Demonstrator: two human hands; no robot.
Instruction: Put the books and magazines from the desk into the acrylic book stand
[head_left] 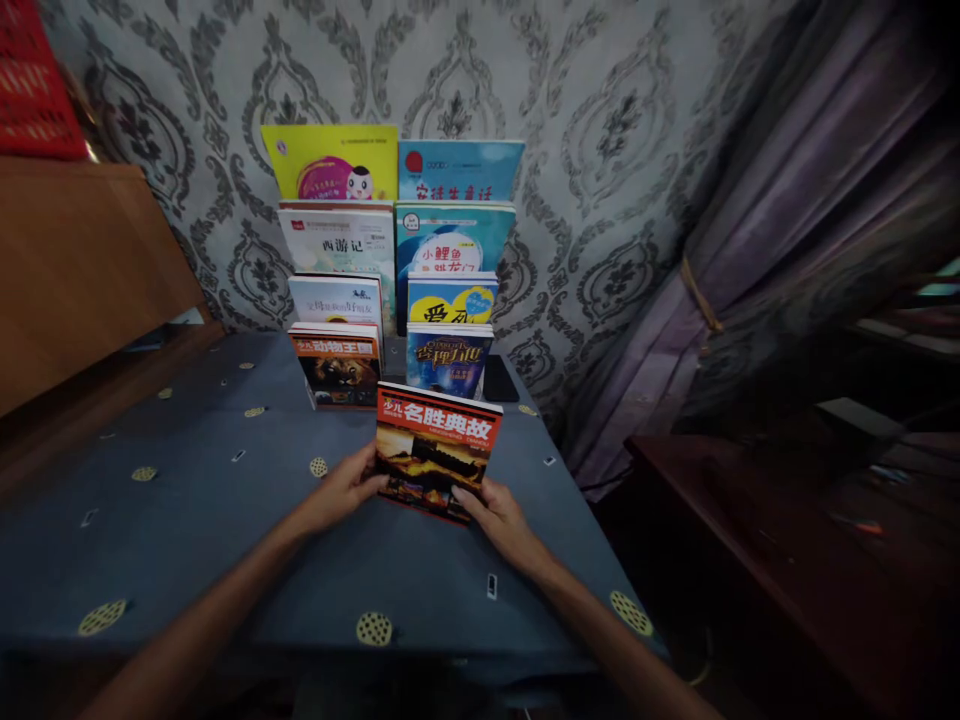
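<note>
A book with a red title band and a golden landscape cover [435, 450] is held tilted in front of the book rows. My left hand [352, 485] grips its left edge, thumb on the cover. My right hand [499, 515] grips its lower right edge, thumb also on the cover. Behind it, books stand in two stepped columns. At the front left is an orange-topped book with a lion [341, 370]; at the front right stands a dark blue book [450, 362]. Yellow [337, 160] and blue [459, 165] books are at the back.
A grey-blue cloth with yellow patterns [247, 500] covers the table. A dark flat object [501, 380] lies right of the books. A wooden panel [82, 270] and red basket [34, 90] are at left. Purple curtain [675, 300] and dark red furniture [750, 520] are at right.
</note>
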